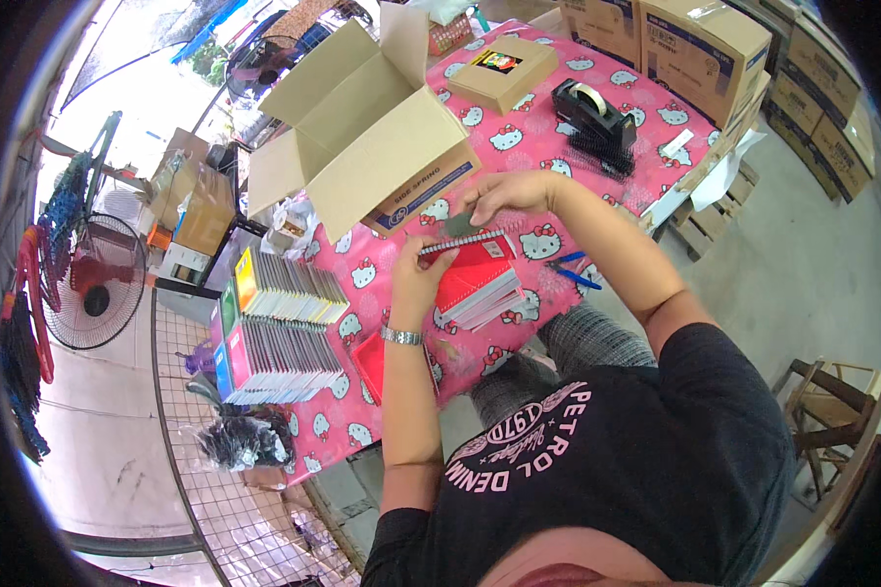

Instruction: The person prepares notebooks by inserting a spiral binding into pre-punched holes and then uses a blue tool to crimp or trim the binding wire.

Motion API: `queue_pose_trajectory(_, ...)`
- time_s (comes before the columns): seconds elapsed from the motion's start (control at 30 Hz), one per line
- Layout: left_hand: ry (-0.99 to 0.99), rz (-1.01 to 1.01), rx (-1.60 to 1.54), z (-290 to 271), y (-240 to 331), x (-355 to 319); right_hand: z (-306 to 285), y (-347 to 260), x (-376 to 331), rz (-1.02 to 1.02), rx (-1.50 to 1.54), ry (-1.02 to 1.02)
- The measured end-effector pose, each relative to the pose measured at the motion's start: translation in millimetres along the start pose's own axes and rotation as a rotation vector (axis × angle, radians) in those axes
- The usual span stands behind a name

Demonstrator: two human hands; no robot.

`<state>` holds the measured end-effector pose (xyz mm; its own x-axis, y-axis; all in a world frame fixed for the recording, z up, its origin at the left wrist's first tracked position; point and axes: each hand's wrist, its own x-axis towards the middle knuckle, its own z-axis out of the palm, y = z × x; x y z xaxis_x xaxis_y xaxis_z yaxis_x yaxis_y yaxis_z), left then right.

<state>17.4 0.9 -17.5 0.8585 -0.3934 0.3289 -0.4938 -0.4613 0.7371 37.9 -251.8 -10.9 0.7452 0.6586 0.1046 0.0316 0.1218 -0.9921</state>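
Observation:
Over the middle of the table, my left hand (425, 269) grips one end of a spiral notebook (462, 241), its thumb lying along the wire coil. At the far end of that coil my right hand (507, 196) is closed, fingers bent, on the notebook's grey-green cover (459, 226). Just below sits a stack of red spiral notebooks (480, 279) with their page edges toward me. Another red notebook (370, 362) lies partly hidden under my left forearm. Blue-handled pliers (575, 272) rest to the right of the stack.
Rows of packed notebooks (282, 328) stand on the left of the pink cloth (355, 430). An open carton (362, 127) sits beyond them. Farther back are a flat cardboard box (504, 75), a black tape dispenser (594, 117) and a black brush-like thing (600, 155). Large cartons (700, 54) line the far right.

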Motion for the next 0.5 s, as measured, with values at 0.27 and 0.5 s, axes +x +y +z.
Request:
queue_pose_trajectory(0.27, 0.115, -0.146, -0.379, 5, 8, -4, -22, 129, -85, 0.508, -1.222, 0.574)
queue_pose_trajectory(0.5, 0.17, -0.269, -0.284, 7, -16, -19, 80, 154, -170, 0.402, -1.395, 0.628)
